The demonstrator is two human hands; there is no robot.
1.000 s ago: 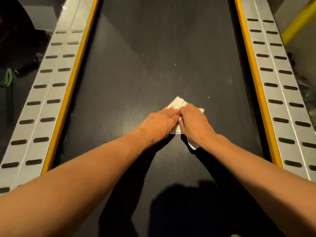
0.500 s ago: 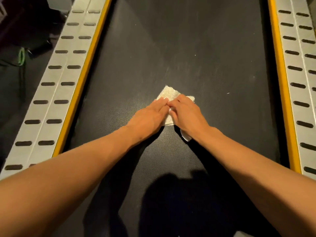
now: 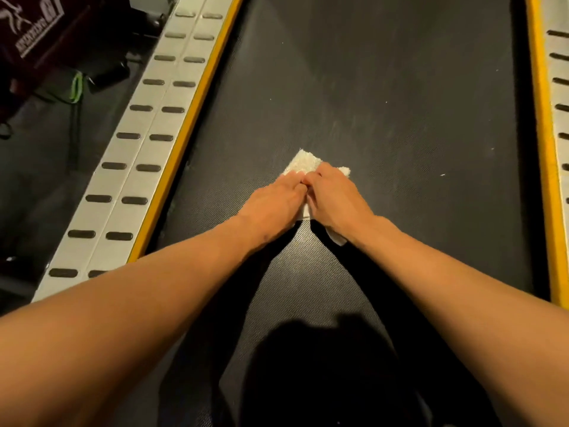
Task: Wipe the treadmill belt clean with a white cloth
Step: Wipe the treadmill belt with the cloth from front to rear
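Observation:
The black treadmill belt (image 3: 385, 87) runs away from me between two yellow edge strips. A folded white cloth (image 3: 303, 163) lies flat on it, a little left of the belt's middle. My left hand (image 3: 274, 201) presses down on the cloth's left part and my right hand (image 3: 335, 198) on its right part, fingertips meeting. Most of the cloth is hidden under both hands; one corner shows beyond the fingers and another pokes out under my right wrist.
A grey slotted side rail (image 3: 138, 149) with a yellow strip (image 3: 191, 118) borders the belt on the left, another rail (image 3: 558, 87) on the right. Small white specks (image 3: 442, 175) lie on the belt to the right. A dark red object (image 3: 34, 32) and a green strap (image 3: 77, 87) sit on the floor at far left.
Both hands have slid the cloth leftward across the belt, from slightly right of the middle to left of it. The view has shifted left with them.

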